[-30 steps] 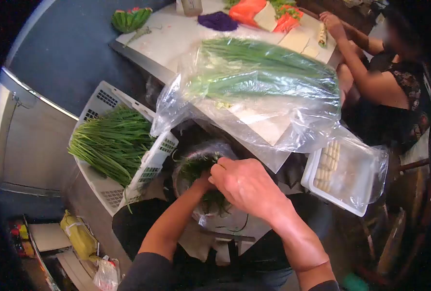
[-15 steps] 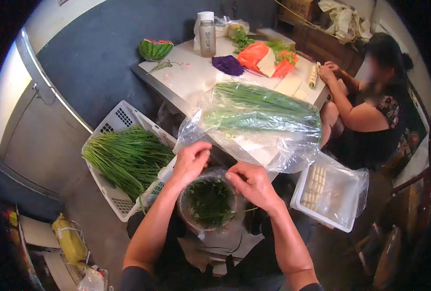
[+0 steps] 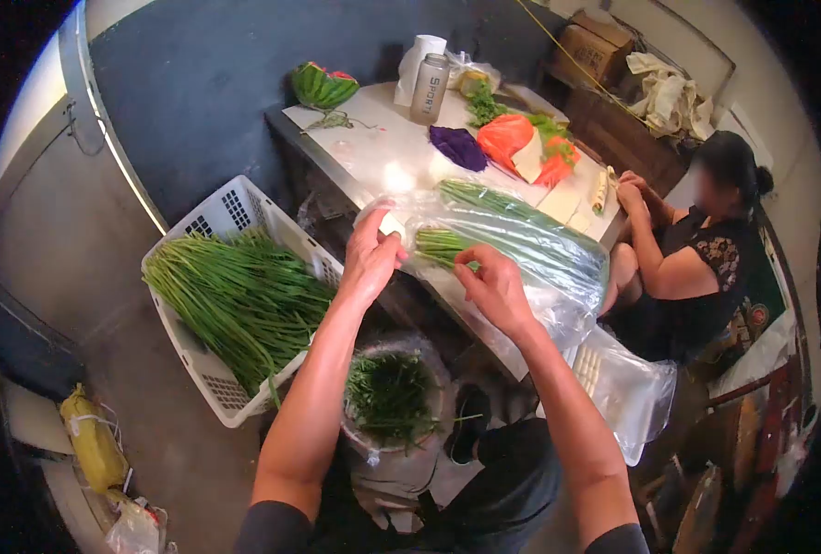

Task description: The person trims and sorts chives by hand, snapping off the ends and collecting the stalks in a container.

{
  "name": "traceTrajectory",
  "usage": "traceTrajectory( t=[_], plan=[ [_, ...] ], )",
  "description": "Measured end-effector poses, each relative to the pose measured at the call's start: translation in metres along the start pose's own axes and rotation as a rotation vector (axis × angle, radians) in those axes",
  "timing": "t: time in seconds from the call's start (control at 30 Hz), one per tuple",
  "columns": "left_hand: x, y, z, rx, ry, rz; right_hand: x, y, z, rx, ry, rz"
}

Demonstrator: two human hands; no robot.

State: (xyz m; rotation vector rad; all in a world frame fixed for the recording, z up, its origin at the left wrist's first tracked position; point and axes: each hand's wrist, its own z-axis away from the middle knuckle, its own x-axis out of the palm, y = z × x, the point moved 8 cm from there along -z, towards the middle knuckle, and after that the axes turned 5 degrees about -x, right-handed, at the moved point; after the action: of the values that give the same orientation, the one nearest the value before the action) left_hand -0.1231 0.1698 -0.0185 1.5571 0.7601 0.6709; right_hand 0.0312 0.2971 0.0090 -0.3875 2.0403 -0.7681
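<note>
A clear plastic bag [image 3: 558,309] lies along the table's near edge with long green stalks [image 3: 521,214], like chives or garlic shoots, inside it. My left hand [image 3: 371,258] is closed on the bag's left end, at its loose mouth. My right hand [image 3: 495,288] hovers at the near side of the bag, thumb and fingers pinched by the stalk ends; what they grip, if anything, is hidden. Below my forearms stands a plastic-lined bucket [image 3: 443,374] holding green trimmings [image 3: 387,392].
A white crate [image 3: 227,399] of green stalks stands left. On the table [image 3: 364,152] are a watermelon piece [image 3: 323,88], a bottle [image 3: 430,88], purple cloth [image 3: 456,148] and orange bags [image 3: 507,140]. A person [image 3: 678,249] sits right, near a plastic-covered white tray [image 3: 627,406].
Both hands have risen from above the bucket to the bag on the table. My left hand has taken hold of the bag's end. The view has shifted.
</note>
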Motion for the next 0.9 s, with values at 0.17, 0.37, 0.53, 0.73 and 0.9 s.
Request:
traceTrajectory(
  t=[0.17,0.37,0.53,0.73,0.9],
  plan=[
    [-0.007,-0.012,-0.001,0.007,0.053,-0.197,0.019,-0.019,-0.021,-0.222,-0.017,0.268],
    [-0.012,-0.012,0.005,-0.05,0.014,-0.107,0.043,-0.023,-0.031,-0.218,-0.091,0.508],
    [-0.013,-0.007,0.009,-0.051,-0.016,-0.116,0.041,-0.026,-0.035,-0.194,-0.107,0.567],
    [-0.017,-0.007,0.01,-0.025,0.038,-0.114,0.01,-0.059,-0.02,-0.23,-0.015,0.461],
    [-0.015,0.012,0.021,-0.078,0.012,-0.103,-0.015,-0.1,-0.009,-0.148,-0.055,0.12]
  ],
)
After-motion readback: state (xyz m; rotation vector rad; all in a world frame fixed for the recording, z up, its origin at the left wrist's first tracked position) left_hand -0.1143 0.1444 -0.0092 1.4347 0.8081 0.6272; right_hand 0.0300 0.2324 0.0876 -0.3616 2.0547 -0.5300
